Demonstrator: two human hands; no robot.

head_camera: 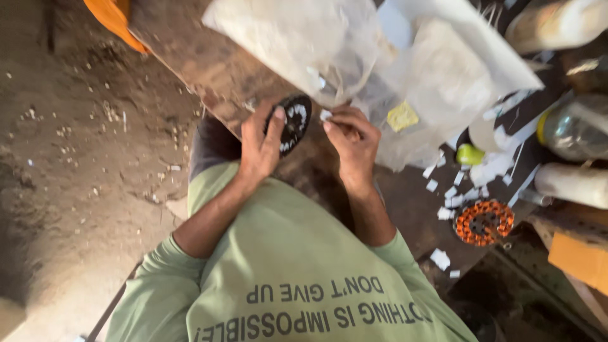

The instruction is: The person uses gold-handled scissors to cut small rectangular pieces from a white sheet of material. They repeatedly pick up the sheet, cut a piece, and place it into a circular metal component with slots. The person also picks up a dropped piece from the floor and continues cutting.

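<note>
The step in hand looks like fitting small white paper slips into the slots of the round black slotted metal core (292,123), which lies at the near edge of the brown worktop (209,63). The left hand (259,147) clasps the core's left rim, its grip closed on it. Just right of the core, the right hand (352,143) pinches a small white paper slip (325,114) in a narrow grip; next it needs lining up with an empty slot.

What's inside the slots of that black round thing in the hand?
The black slotted ring, held by the left hand, shows white paper strips in some slots. The thumb hides part of it, and its back cannot be seen.
</note>
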